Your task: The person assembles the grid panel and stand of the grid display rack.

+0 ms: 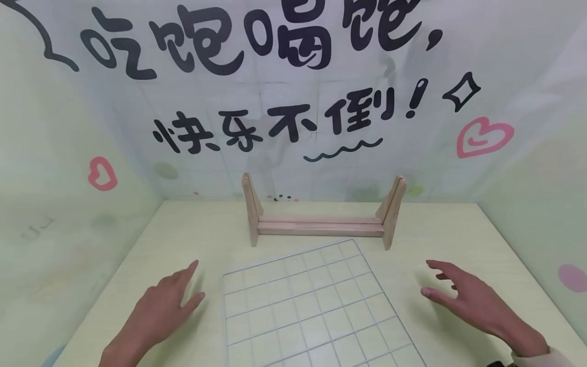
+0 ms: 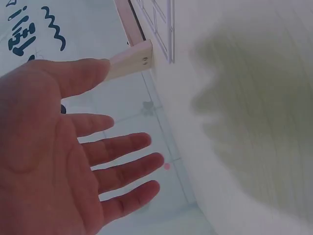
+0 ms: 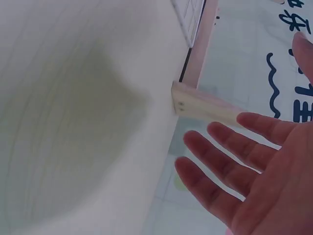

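Observation:
A white wire grid panel point(image 1: 300, 311) lies flat on the pale table, turned at a slant, its near edge cut off by the head view. Behind it stands a wooden stand point(image 1: 321, 228), two upright end pieces joined by a low crossbar. To the left of the grid hovers my left hand point(image 1: 158, 308), fingers spread and holding nothing. My right hand point(image 1: 477, 300) is off to the grid's right, its fingers relaxed and apart from everything. Both wrist views show bare palms, the left palm point(image 2: 44, 156) and the right palm point(image 3: 279, 191), above the tabletop.
The pale wooden table point(image 1: 183, 229) is enclosed by a printed back wall point(image 1: 284, 168) and side walls. Black writing and pink hearts decorate these walls. The hands cast shadows on the tabletop.

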`<state>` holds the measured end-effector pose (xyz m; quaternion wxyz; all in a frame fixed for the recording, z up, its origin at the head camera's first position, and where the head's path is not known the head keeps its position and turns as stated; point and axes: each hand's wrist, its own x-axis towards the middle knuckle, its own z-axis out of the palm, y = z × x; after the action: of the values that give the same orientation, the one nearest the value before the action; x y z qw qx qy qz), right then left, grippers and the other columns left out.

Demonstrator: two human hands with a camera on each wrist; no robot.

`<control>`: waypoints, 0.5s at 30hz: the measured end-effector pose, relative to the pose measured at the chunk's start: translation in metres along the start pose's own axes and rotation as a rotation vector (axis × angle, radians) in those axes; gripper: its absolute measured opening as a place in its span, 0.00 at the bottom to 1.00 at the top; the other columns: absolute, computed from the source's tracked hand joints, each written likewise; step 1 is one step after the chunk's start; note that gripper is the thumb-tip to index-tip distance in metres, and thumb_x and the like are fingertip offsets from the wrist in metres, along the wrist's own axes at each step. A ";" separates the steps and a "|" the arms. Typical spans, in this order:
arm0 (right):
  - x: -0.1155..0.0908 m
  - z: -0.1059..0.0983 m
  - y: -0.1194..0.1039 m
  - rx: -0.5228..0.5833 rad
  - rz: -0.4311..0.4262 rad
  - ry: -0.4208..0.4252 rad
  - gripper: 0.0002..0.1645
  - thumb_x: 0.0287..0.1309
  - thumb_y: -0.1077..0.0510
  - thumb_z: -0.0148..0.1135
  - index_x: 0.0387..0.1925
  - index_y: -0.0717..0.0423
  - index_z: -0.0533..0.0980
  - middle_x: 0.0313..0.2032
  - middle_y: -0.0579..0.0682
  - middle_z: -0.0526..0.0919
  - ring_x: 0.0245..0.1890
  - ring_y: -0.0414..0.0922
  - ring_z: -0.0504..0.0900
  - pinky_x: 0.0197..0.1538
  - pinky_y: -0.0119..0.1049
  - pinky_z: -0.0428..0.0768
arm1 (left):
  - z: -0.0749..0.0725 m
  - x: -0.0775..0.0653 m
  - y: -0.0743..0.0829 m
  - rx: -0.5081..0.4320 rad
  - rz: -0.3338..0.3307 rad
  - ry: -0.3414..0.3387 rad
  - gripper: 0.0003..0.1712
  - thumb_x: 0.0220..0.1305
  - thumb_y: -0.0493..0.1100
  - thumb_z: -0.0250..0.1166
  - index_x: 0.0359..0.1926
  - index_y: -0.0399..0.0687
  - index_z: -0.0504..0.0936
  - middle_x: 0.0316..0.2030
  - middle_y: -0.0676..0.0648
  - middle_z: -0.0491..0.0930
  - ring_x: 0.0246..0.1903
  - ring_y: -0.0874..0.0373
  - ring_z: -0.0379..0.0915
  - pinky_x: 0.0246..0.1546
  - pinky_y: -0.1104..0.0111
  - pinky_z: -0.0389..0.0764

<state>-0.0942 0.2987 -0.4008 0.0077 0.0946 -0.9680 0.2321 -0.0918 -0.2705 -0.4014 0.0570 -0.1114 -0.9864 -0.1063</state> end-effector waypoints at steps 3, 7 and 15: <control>-0.002 0.004 -0.005 0.094 0.014 -0.062 0.31 0.55 0.39 0.55 0.59 0.43 0.64 0.55 0.46 0.72 0.43 0.46 0.78 0.38 0.36 0.75 | 0.001 -0.005 0.010 -0.070 -0.089 -0.097 0.39 0.60 0.65 0.50 0.65 0.48 0.59 0.51 0.43 0.75 0.46 0.48 0.73 0.41 0.52 0.73; 0.002 0.011 -0.012 0.166 0.029 -0.134 0.33 0.54 0.38 0.55 0.59 0.46 0.65 0.55 0.46 0.72 0.44 0.45 0.77 0.37 0.32 0.76 | 0.003 -0.010 0.023 -0.180 -0.210 -0.251 0.42 0.58 0.70 0.47 0.65 0.49 0.59 0.40 0.52 0.79 0.36 0.61 0.75 0.35 0.61 0.74; 0.017 0.036 -0.023 0.269 0.070 -0.222 0.38 0.49 0.35 0.58 0.58 0.50 0.66 0.53 0.48 0.73 0.43 0.42 0.77 0.37 0.32 0.76 | 0.009 -0.023 0.035 -0.309 -0.330 -0.401 0.47 0.57 0.68 0.50 0.62 0.34 0.56 0.28 0.52 0.76 0.28 0.63 0.71 0.32 0.63 0.72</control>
<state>-0.1052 0.2591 -0.4216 -0.1199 0.0860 -0.9259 0.3478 -0.0621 -0.2404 -0.4068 -0.1747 0.0240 -0.9549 -0.2391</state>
